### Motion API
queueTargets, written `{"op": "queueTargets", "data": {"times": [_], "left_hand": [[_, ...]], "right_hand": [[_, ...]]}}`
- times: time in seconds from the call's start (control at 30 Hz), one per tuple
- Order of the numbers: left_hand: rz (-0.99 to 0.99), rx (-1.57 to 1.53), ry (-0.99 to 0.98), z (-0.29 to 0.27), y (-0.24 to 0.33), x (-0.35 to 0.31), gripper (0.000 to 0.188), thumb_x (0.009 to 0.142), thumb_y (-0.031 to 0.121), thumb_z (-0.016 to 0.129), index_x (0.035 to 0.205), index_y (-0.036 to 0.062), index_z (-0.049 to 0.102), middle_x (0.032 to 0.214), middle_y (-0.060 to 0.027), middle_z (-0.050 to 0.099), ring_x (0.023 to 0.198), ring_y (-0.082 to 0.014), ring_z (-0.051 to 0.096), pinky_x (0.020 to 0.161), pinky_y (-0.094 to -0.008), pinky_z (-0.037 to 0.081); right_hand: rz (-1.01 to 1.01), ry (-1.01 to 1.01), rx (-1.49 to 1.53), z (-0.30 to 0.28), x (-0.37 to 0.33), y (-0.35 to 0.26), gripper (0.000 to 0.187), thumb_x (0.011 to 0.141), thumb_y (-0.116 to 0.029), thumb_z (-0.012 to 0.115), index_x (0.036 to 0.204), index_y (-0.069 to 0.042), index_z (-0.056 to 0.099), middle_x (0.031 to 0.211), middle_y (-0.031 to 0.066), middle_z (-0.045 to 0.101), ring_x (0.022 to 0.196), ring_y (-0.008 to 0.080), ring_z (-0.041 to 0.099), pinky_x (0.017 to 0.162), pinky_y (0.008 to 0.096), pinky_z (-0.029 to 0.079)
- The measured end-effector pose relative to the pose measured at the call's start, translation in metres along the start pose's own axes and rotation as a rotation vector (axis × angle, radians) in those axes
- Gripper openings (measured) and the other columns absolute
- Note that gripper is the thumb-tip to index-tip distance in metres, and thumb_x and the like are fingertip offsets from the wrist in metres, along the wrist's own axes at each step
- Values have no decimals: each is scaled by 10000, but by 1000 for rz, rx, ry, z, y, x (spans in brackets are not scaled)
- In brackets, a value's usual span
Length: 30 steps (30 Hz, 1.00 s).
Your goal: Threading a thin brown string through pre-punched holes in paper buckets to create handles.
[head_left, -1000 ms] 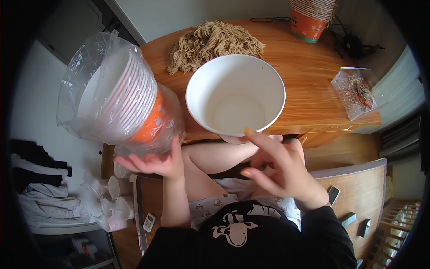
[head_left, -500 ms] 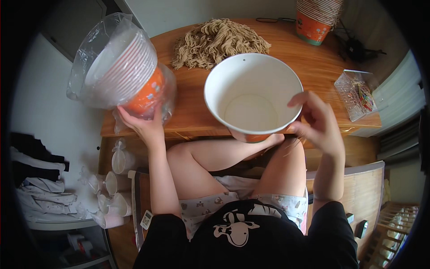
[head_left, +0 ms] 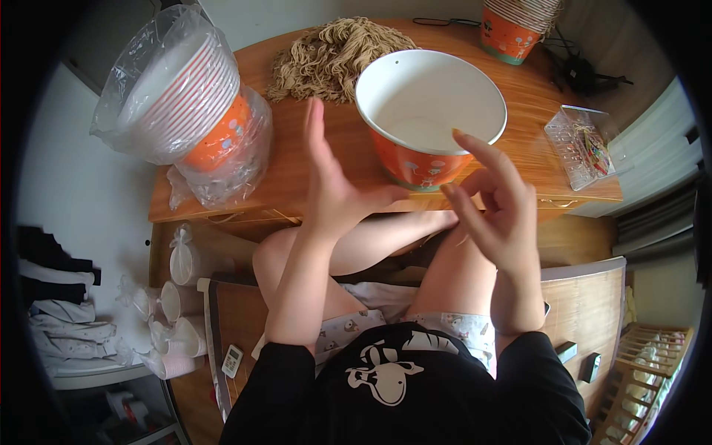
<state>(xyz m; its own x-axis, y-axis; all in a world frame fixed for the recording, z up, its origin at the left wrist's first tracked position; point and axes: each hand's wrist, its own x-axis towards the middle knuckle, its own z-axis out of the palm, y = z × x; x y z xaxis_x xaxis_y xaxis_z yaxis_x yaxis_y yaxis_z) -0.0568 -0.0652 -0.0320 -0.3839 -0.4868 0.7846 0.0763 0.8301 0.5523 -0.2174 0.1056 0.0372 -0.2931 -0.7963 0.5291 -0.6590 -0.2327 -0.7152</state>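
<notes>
A large orange paper bucket (head_left: 424,163) with a white inside stands upright on the wooden table, close to its front edge. My right hand (head_left: 498,200) is at the bucket's near right side, its index finger overlapping the rim and its thumb apart from it; I cannot tell whether it touches. My left hand (head_left: 331,194) is raised left of the bucket, fingers up and thumb stretched toward it, with nothing held. Farther left, a stack of similar buckets in a clear plastic bag (head_left: 182,96) leans tilted on the table.
Behind the bucket lies a heap of tan cord (head_left: 334,55). Another bucket stack (head_left: 512,33) stands at the back right, near a black object with cables (head_left: 582,74). A clear tray (head_left: 586,152) holds small coloured items. Bagged white cups (head_left: 174,300) stand low at left.
My left hand has let go of the bagged stack and moved right, toward the bucket. The single bucket has gone from tilted above the table edge to upright on the table; my right hand's grip has loosened.
</notes>
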Motion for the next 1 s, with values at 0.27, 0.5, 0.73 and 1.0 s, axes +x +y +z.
{"op": "queueTargets", "data": {"times": [0.27,0.5,0.73,1.0], "left_hand": [[-376,-703,34,57,11,5,1532,575,288,991,1542,-6,-161,1532,-198,298,1420,-296,365,1159,-444,356],[-221,-253,120,38,49,-2,1332,546,327,1000,1522,-50,176,1419,-216,378,1315,-345,452,1066,-460,422],[-245,-255,150,25,66,-4,1329,577,365,987,1520,-39,141,1440,-213,369,1336,-335,446,1080,-473,427],[-482,-744,-8,10,84,1,1260,618,281,973,1526,30,136,1468,-171,392,1358,-281,452,1100,-441,443]], "right_hand": [[104,-14,37,15,3,6,339,870,-42,733,1174,-28,583,634,21,629,567,70,534,551,209,393],[66,235,398,5,-22,-2,520,878,72,683,1348,27,465,630,-25,548,592,3,490,534,151,280],[-150,610,173,5,-31,-4,470,813,42,727,1235,8,523,934,36,477,561,34,347,509,179,242],[-7,499,16,-12,-30,-15,520,727,-167,785,1212,-27,659,836,1,400,653,92,349,576,250,270]]}}
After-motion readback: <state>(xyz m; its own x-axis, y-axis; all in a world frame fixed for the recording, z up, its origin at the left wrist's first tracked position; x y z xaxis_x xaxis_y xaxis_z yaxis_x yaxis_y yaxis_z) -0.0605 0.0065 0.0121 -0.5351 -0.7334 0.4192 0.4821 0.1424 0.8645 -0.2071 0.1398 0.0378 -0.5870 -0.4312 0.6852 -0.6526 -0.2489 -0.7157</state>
